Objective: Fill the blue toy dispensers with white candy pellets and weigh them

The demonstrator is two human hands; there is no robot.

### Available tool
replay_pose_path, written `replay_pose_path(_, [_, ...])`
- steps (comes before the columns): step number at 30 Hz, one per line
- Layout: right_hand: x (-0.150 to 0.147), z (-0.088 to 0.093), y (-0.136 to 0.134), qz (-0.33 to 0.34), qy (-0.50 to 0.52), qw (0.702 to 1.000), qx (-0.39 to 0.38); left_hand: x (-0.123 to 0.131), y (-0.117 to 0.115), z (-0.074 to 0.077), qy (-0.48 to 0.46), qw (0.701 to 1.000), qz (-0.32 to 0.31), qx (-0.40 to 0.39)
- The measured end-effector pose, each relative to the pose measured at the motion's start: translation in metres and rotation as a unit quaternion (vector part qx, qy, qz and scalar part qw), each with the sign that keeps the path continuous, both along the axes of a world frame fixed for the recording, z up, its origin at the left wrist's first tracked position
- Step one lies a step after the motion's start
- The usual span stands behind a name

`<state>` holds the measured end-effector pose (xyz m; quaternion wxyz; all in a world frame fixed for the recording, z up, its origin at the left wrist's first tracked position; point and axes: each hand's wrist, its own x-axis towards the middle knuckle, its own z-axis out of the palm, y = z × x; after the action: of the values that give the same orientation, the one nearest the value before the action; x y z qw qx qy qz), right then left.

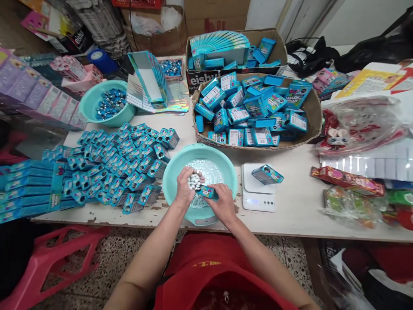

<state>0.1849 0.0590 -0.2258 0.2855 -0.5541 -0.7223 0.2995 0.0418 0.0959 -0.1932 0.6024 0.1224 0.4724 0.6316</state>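
Note:
Over a turquoise basin (pixel 229 172), my left hand (pixel 185 188) is cupped round a heap of white candies (pixel 194 179). My right hand (pixel 223 202) grips a small blue box (pixel 207 191), its end close against those candies. More white candies lie in the bottom of the basin. Right of the basin, another blue box (pixel 267 174) rests on a white scale (pixel 258 202) with a lit display. Many blue boxes (pixel 119 168) with round holes in their ends stand packed together at the left.
Behind the basin, a cardboard tray (pixel 258 144) is heaped with blue boxes. A second bowl (pixel 108 120) holds shiny blue pieces at the back left. Plastic-wrapped goods (pixel 358 125) lie right; a red stool (pixel 61 258) stands in front, lower left.

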Motion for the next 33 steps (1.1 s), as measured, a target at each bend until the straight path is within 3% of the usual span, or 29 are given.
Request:
replay_pose_path(3, [-0.004,0.010,0.002,0.001,0.000,1.000,0.011,0.004,0.001,0.002,0.045,0.998,0.051,0.003])
replay_pose_path(12, [-0.003,0.020,0.009,-0.013,0.021,0.999,-0.020,0.009,0.011,0.008,0.093,0.992,0.088,-0.013])
replay_pose_path(29, [-0.008,0.018,0.013,-0.030,0.039,0.998,-0.050,0.021,0.011,0.005,0.130,0.991,0.016,-0.034])
replay_pose_path(33, [-0.004,0.018,0.010,-0.039,0.081,0.994,-0.055,0.014,0.012,0.014,0.096,0.994,0.042,-0.028])
